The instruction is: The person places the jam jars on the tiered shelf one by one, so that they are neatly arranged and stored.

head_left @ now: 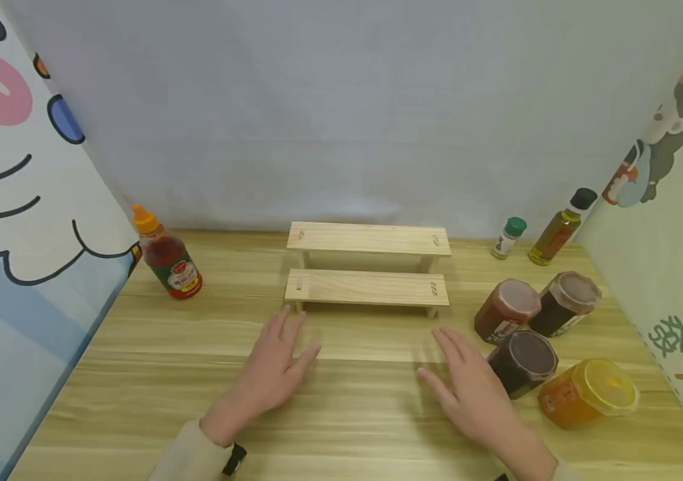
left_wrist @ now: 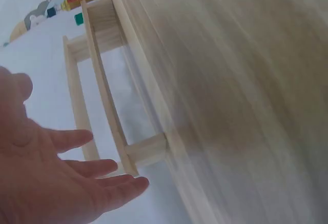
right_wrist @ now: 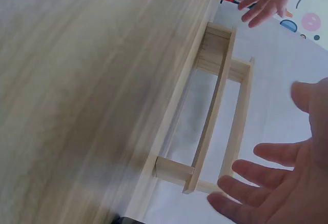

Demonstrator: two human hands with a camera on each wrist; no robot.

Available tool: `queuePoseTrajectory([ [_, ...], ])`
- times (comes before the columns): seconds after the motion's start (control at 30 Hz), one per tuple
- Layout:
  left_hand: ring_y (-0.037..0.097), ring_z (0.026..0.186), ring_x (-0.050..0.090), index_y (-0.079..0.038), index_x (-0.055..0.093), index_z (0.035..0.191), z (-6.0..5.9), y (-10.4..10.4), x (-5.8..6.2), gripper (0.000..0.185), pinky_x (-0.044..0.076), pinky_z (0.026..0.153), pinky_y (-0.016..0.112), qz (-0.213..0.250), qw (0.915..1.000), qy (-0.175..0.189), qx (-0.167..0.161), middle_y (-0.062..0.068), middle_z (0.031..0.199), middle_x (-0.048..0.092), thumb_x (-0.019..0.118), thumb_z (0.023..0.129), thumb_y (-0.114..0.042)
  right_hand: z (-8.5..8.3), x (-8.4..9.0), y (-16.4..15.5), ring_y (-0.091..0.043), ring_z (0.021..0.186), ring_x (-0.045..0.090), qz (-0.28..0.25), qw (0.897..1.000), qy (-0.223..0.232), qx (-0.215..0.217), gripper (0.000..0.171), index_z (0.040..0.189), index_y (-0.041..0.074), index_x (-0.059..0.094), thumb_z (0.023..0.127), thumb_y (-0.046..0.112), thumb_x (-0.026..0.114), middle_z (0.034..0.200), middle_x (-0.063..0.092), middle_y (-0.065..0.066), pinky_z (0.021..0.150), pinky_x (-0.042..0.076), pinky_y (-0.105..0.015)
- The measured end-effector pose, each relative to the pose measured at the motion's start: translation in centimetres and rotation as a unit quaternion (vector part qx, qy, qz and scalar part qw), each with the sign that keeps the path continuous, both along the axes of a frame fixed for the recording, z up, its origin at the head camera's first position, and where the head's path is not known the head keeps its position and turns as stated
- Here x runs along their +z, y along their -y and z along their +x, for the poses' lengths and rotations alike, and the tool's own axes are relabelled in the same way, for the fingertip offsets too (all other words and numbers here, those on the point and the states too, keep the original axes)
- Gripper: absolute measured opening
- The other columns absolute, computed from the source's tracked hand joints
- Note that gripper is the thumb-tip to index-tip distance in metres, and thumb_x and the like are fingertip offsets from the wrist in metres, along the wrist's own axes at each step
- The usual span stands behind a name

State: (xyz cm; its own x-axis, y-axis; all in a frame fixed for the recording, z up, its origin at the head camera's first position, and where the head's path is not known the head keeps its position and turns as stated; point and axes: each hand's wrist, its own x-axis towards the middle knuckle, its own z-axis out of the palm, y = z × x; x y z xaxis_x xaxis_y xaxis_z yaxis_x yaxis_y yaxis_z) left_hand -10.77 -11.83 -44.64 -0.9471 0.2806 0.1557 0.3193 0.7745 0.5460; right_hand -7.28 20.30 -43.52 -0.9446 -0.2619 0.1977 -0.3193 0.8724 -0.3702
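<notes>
A two-step wooden rack point(head_left: 368, 267) stands at the back middle of the wooden table point(head_left: 137, 374); it also shows as the rack point(left_wrist: 105, 96) in the left wrist view and the rack point(right_wrist: 220, 111) in the right wrist view. My left hand point(head_left: 275, 364) hovers flat, fingers straight, just in front of the rack's left end. My right hand point(head_left: 470, 387) hovers flat in front of its right end, beside a dark jar point(head_left: 523, 362). Both hands hold nothing. The left hand point(left_wrist: 56, 178) and right hand point(right_wrist: 277, 183) appear with spread fingers in their wrist views.
A red sauce bottle point(head_left: 167, 254) with an orange cap stands at the left. On the right lie a red-brown jar point(head_left: 506, 310), a brown jar point(head_left: 565, 302) and an orange jar point(head_left: 587, 393). A green-capped shaker point(head_left: 509, 237) and an oil bottle point(head_left: 560, 228) stand behind.
</notes>
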Motion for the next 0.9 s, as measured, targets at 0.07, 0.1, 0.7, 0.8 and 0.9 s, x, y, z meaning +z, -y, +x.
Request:
queuePoseTrajectory([
  [0.07, 0.042, 0.135, 0.027, 0.001, 0.034, 0.142, -0.5, 0.3, -0.1, 0.068, 0.03, 0.108, 0.059, 0.043, 0.999, 0.005, 0.013, 0.027, 0.147, 0.027, 0.043, 0.096, -0.049, 0.0, 0.2, -0.1, -0.027, 0.125, 0.045, -0.026, 1.0, -0.016, -0.005, 0.062, 0.14, 0.014, 0.042, 0.09, 0.046, 0.058, 0.139, 0.046, -0.007, 0.099, 0.043, -0.05],
  [0.1, 0.041, 0.134, 0.029, 0.002, 0.033, 0.142, -0.8, 0.5, -0.2, 0.069, 0.031, 0.107, 0.057, 0.061, 0.9979, 0.011, 0.023, 0.026, 0.146, 0.029, 0.044, 0.096, -0.049, 0.1, 0.3, -0.1, -0.026, 0.122, 0.048, -0.04, 0.999, -0.029, -0.005, 0.06, 0.137, 0.014, 0.046, 0.088, 0.043, 0.063, 0.136, 0.049, -0.007, 0.096, 0.045, -0.049],
  [0.7, 0.03, 0.127, 0.043, -0.002, 0.05, 0.131, -5.9, 2.1, -1.3, 0.05, 0.038, 0.106, 0.047, 0.31, 0.9076, 0.197, 0.203, 0.016, 0.135, 0.05, 0.046, 0.098, -0.039, 0.4, 3.8, -4.0, -0.036, 0.114, 0.047, -0.111, 0.965, -0.231, -0.05, 0.058, 0.119, -0.001, 0.059, 0.068, 0.017, 0.08, 0.12, 0.056, -0.019, 0.102, 0.035, -0.034],
  [0.8, 0.029, 0.128, 0.042, 0.0, 0.052, 0.128, -6.3, 2.0, -1.5, 0.046, 0.037, 0.107, 0.046, 0.331, 0.8987, 0.202, 0.205, 0.016, 0.134, 0.051, 0.046, 0.099, -0.034, 0.3, 3.9, -4.9, -0.039, 0.119, 0.044, -0.114, 0.966, -0.218, -0.072, 0.069, 0.124, -0.002, 0.055, 0.064, 0.016, 0.084, 0.124, 0.052, -0.021, 0.103, 0.037, -0.041],
  [0.9, 0.029, 0.127, 0.043, 0.0, 0.056, 0.126, -6.5, 1.9, -1.6, 0.044, 0.037, 0.108, 0.045, 0.33, 0.8995, 0.196, 0.209, 0.015, 0.133, 0.053, 0.047, 0.098, -0.033, 0.2, 3.9, -5.6, -0.041, 0.121, 0.043, -0.134, 0.965, -0.205, -0.096, 0.076, 0.127, -0.001, 0.053, 0.06, 0.013, 0.087, 0.126, 0.05, -0.021, 0.098, 0.039, -0.051],
])
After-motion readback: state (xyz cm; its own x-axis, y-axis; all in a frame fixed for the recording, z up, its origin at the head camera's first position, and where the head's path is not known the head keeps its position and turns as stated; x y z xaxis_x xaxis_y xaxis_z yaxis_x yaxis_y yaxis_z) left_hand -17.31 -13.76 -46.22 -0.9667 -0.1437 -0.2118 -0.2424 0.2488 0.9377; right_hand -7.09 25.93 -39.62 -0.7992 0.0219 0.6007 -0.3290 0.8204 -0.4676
